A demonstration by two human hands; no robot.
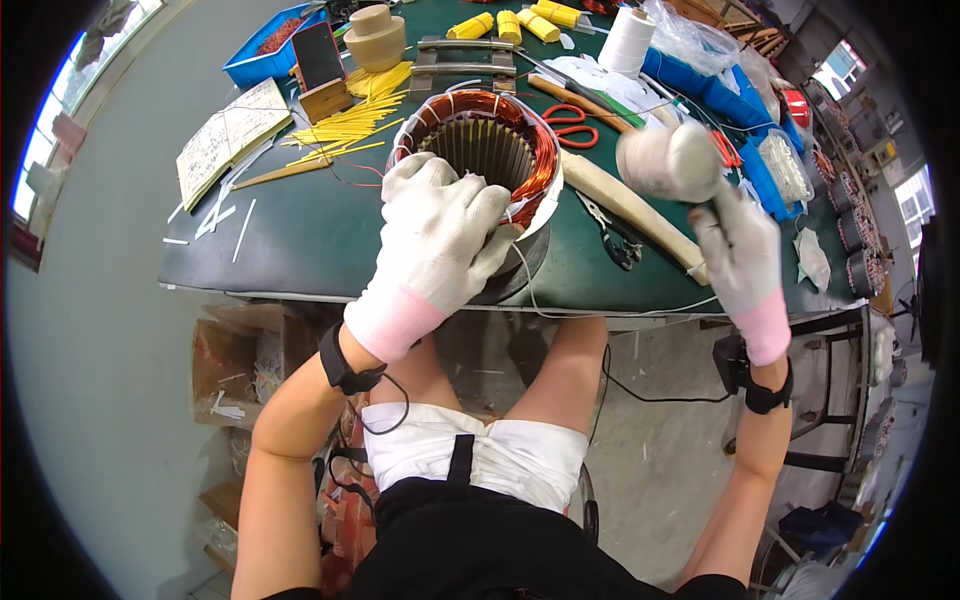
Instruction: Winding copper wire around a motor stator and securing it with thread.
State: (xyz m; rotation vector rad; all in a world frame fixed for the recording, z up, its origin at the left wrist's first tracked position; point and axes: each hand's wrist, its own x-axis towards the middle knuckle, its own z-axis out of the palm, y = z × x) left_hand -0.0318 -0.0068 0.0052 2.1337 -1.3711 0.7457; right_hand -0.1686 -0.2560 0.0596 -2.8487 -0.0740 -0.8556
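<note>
A motor stator (487,150) with copper windings round its rim and a slotted core stands near the table's front edge. Over its near left rim, my left hand (445,215), in a white glove with a pink cuff, is closed with curled fingers; whatever they grip is hidden. To the right, my gloved right hand (741,245) is wrapped round the handle of a mallet. The pale, rounded mallet head (672,162), smeared by motion, is raised above the table, apart from the stator. Between the mallet and the stator lies a long pale wooden handle (630,210).
Red-handled scissors (570,128) and black pliers (618,245) lie right of the stator. At left are yellow strips (350,130), a written notebook (232,143) and a blue bin (275,45). Blue trays (720,100) and a white thread cone (627,42) stand at back right.
</note>
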